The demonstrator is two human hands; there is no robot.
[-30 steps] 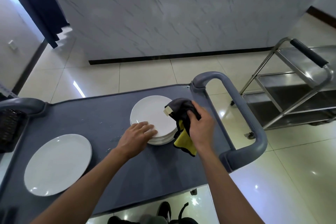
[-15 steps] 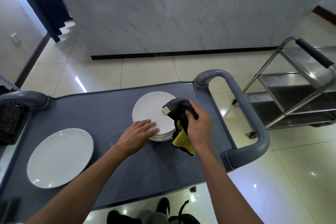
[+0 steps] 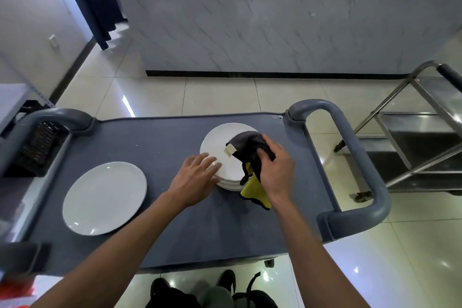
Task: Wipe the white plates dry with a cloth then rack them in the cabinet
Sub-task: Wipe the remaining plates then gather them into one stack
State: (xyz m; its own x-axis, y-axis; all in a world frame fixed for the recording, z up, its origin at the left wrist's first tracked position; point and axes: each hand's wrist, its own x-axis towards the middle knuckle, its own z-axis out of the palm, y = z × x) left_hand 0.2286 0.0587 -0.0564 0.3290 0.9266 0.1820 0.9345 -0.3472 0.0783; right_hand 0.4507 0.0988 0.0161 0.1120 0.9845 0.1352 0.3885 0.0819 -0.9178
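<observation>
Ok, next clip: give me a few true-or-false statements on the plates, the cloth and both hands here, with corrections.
1. The right hand grips the grey-and-yellow cloth. True.
2. The cloth lies on the single plate. False: it is held over the plate stack.
3. The left hand rests its fingers on the stack's near edge. True.
4. The single plate sits on the steel trolley. False: it lies on the grey cart, left of the stack.
5. The left hand also holds a cloth. False: it holds nothing.
</observation>
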